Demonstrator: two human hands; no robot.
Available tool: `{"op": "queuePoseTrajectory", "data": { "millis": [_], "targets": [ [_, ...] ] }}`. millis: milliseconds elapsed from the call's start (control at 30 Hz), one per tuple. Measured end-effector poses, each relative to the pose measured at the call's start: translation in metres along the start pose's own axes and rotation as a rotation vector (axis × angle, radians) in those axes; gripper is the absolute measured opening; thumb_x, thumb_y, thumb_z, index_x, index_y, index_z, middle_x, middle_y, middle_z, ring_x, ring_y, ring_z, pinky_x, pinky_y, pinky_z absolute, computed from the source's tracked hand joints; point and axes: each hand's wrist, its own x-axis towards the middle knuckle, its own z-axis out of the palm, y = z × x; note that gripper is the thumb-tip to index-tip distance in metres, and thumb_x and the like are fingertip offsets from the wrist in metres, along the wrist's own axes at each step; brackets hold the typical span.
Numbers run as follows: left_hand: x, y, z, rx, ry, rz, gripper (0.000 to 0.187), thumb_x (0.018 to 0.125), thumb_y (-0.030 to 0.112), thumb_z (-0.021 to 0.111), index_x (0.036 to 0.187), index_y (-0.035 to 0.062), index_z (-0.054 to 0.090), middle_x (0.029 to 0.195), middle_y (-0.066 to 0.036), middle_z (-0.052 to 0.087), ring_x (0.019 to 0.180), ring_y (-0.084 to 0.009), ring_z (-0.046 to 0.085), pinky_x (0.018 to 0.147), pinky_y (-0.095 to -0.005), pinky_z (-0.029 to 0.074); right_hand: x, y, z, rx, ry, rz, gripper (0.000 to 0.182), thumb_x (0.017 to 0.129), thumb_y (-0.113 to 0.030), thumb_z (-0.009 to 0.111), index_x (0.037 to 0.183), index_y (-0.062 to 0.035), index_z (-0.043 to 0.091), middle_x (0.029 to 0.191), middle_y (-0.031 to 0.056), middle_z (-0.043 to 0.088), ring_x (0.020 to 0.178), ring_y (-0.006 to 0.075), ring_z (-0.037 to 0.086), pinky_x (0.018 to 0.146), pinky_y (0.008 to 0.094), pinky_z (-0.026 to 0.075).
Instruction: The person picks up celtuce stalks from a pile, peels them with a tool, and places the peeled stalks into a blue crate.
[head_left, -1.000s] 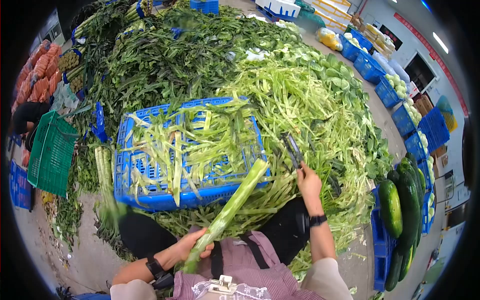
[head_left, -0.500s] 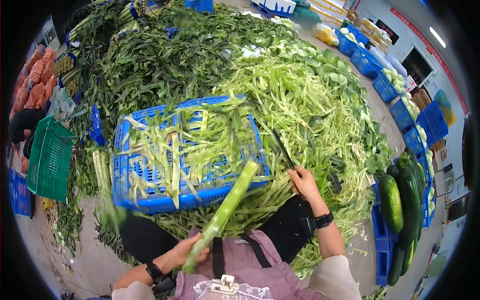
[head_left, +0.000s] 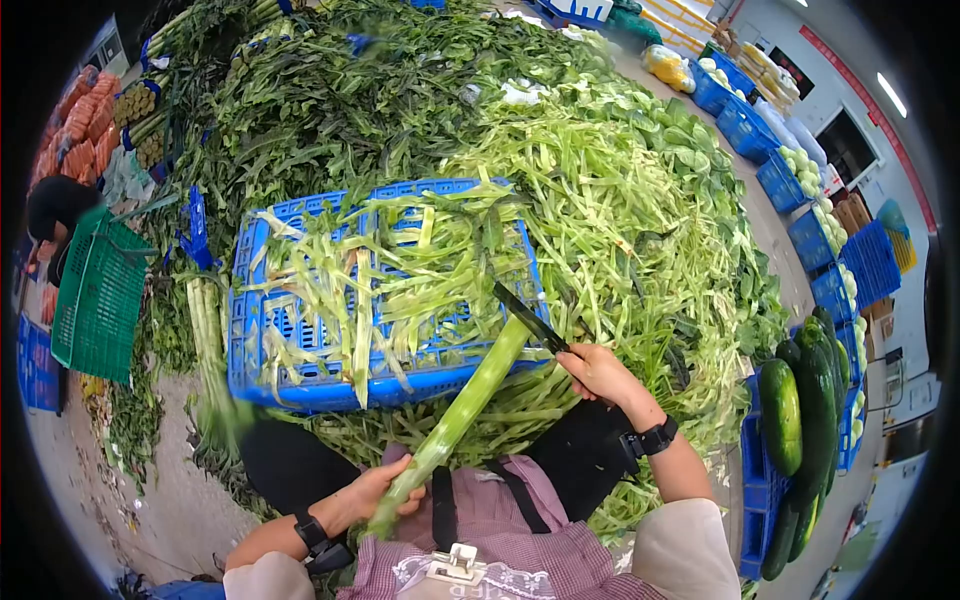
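Note:
My left hand (head_left: pixel 388 492) is wrapped round the lower end of a pale green celtuce stem (head_left: pixel 455 425), which slants up and to the right over my lap. In my right hand (head_left: pixel 600 375) is a knife with a dark blade (head_left: pixel 524 314), pointing up and left. The blade overlaps the stem's upper end in this view. Just beyond lies a blue plastic crate (head_left: pixel 310 396), its slatted surface strewn with long green peelings (head_left: pixel 360 300). Left of the crate are several whole celtuce stems (head_left: pixel 207 325), with leaves at their near end.
A large heap of peelings (head_left: pixel 620 230) and dark leaves (head_left: pixel 330 110) spreads ahead. At the left, a person (head_left: pixel 58 210) is by a green crate (head_left: pixel 100 300). Large dark green gourds (head_left: pixel 815 400) lie on a blue crate at right; blue crates of pale vegetables (head_left: pixel 785 190) line the wall.
My right hand has brought the knife left, from beside the stem to its upper end. My left hand keeps its hold on the stem. The whole view has shifted slightly.

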Motion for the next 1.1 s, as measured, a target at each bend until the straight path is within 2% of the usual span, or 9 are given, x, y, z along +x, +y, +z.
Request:
{"op": "queuePoseTrajectory", "data": {
  "millis": [133, 500, 667, 733, 833, 867, 933, 1033, 1100],
  "targets": [
    [0.002, -0.002, 0.005, 0.095, 0.042, 0.060, 0.044, 0.099, 0.046, 0.033, 0.117, 0.0087, 0.047, 0.076, -0.010, 0.051, 0.060, -0.0202, 0.049, 0.052, -0.0290, 0.041, 0.006, 0.003, 0.007, 0.055, -0.020, -0.002, 0.033, 0.095, -0.031, 0.049, 0.089, 0.0000, 0.057, 0.056, 0.0046, 0.055, 0.041, 0.0108, 0.050, 0.038, 0.0260, 0.040],
    [-0.020, 0.013, 0.042, 0.327, 0.128, 0.245, 0.047, 0.097, 0.050, 0.036, 0.108, 0.0074, 0.052, 0.069, -0.005, 0.052, 0.053, -0.0155, 0.049, 0.049, -0.0265, 0.041, 0.004, 0.020, 0.019, -0.008, 0.100, -0.057, 0.040, 0.092, -0.036, 0.052, 0.096, 0.0026, 0.063, 0.057, 0.0129, 0.059, 0.042, 0.0210, 0.056, 0.042, 0.0332, 0.046],
    [-0.023, 0.064, 0.067, 0.177, 0.254, 0.760, 0.043, 0.096, 0.047, 0.042, 0.095, 0.0064, 0.054, 0.078, -0.007, 0.057, 0.062, -0.0167, 0.056, 0.052, -0.0261, 0.045, 0.032, 0.084, -0.007, -0.288, 0.843, -0.379, 0.040, 0.089, -0.039, 0.053, 0.094, -0.0014, 0.065, 0.068, 0.0198, 0.063, 0.051, 0.0284, 0.061, 0.055, 0.0383, 0.049],
    [-0.008, 0.106, 0.102, 0.475, 0.302, 1.067, 0.041, 0.100, 0.041, 0.035, 0.108, 0.0065, 0.055, 0.100, -0.010, 0.060, 0.091, -0.0193, 0.056, 0.076, -0.0314, 0.048, 0.025, 0.084, -0.017, -0.058, 0.837, -0.284, 0.037, 0.089, -0.037, 0.055, 0.094, -0.0018, 0.065, 0.066, 0.0167, 0.063, 0.049, 0.0244, 0.060, 0.052, 0.0358, 0.047],
    [-0.019, 0.120, 0.130, 1.178, 0.418, 0.678, 0.047, 0.096, 0.032, 0.049, 0.137, 0.0100, 0.041, 0.132, -0.016, 0.050, 0.122, -0.0263, 0.047, 0.098, -0.0380, 0.040, 0.003, 0.091, -0.017, 0.088, 0.769, -0.181, 0.035, 0.088, -0.034, 0.058, 0.094, 0.0000, 0.065, 0.061, 0.0112, 0.060, 0.044, 0.0190, 0.056, 0.047, 0.0313, 0.043],
    [-0.019, 0.128, 0.125, 1.172, 0.432, 0.682, 0.047, 0.096, 0.032, 0.049, 0.137, 0.0100, 0.041, 0.132, -0.016, 0.050, 0.122, -0.0263, 0.047, 0.098, -0.0380, 0.040, 0.001, 0.092, -0.017, 0.090, 0.757, -0.188, 0.035, 0.088, -0.034, 0.058, 0.094, 0.0000, 0.065, 0.061, 0.0112, 0.060, 0.044, 0.0190, 0.056, 0.047, 0.0313, 0.043],
    [-0.008, 0.147, 0.100, 2.234, 0.986, 0.958, 0.065, 0.084, 0.027, 0.066, 0.139, 0.0099, 0.036, 0.125, -0.017, 0.051, 0.118, -0.0316, 0.047, 0.094, -0.0427, 0.042, -0.003, 0.097, -0.015, 0.054, 0.729, -0.105, 0.037, 0.088, -0.034, 0.059, 0.096, 0.0018, 0.065, 0.065, 0.0131, 0.062, 0.052, 0.0229, 0.060, 0.052, 0.0338, 0.046],
    [-0.007, 0.179, 0.064, 2.475, 1.482, 1.050, 0.064, 0.076, 0.022, 0.070, 0.132, 0.0056, 0.043, 0.120, -0.020, 0.053, 0.114, -0.0347, 0.050, 0.090, -0.0424, 0.045, 0.009, 0.116, -0.008, -0.011, 0.800, -0.150, 0.041, 0.086, -0.034, 0.060, 0.107, 0.0008, 0.064, 0.072, 0.0160, 0.063, 0.065, 0.0278, 0.063, 0.061, 0.0360, 0.048],
    [-0.013, 0.198, 0.060, 2.322, 1.338, 0.862, 0.060, 0.077, 0.023, 0.070, 0.127, 0.0041, 0.045, 0.118, -0.020, 0.055, 0.109, -0.0349, 0.053, 0.089, -0.0429, 0.046, -0.006, 0.094, -0.001, -0.063, 0.766, -0.073, 0.050, 0.086, -0.033, 0.060, 0.125, -0.0024, 0.055, 0.079, 0.0179, 0.064, 0.075, 0.0314, 0.063, 0.069, 0.0381, 0.048]
  ]
}}
